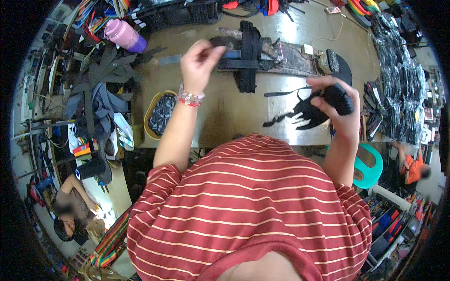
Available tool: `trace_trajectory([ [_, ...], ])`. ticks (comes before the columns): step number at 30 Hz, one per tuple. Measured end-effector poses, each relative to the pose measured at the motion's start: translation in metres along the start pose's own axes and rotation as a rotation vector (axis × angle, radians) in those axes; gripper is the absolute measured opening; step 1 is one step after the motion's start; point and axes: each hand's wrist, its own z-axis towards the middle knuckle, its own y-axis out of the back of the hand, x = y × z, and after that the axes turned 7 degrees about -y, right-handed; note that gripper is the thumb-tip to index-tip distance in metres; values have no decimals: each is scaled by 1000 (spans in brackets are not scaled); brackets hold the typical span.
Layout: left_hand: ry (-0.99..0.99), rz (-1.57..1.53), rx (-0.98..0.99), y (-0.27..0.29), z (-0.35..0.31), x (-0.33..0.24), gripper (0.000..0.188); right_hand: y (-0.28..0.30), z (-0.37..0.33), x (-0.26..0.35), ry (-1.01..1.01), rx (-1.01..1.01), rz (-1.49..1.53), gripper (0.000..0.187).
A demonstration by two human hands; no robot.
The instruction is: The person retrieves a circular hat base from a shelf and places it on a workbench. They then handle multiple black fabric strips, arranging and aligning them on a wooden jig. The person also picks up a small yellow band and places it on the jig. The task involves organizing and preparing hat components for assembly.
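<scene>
My left hand (200,58) is raised over the left-middle of the table. Its thumb and fingers come together; what they pinch, if anything, is blurred beside a dark patch. To its right, a bundle of black straps (248,56) lies across a long dark bar (293,58), bound by a crosswise band. My right hand (340,103) is closed around a roll of black webbing (338,99). Loose black strap ends (309,112) hang or spread to the left of that hand. Below my left hand, a yellow basket (146,117) holds many small dark pieces.
A pink and purple bottle (125,36) stands at the far left, above piled dark straps (101,75). Plastic-wrapped black goods (401,79) line the right side. A teal stool (370,166) stands at the lower right. Two other people (75,210) are at the sides.
</scene>
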Motion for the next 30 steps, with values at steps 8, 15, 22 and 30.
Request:
trace_trajectory([
  [8,-375,92,467,-51,27,-123,18,-27,2,20,123,-145,86,40],
  [15,85,-215,515,-32,55,-97,19,10,-27,-1,58,9,-8,43],
  [22,229,-3,675,-90,104,51,25,12,-43,-41,-195,120,91,39],
  [30,26,137,279,-131,142,139,20,9,-17,-77,-400,147,152,17],
])
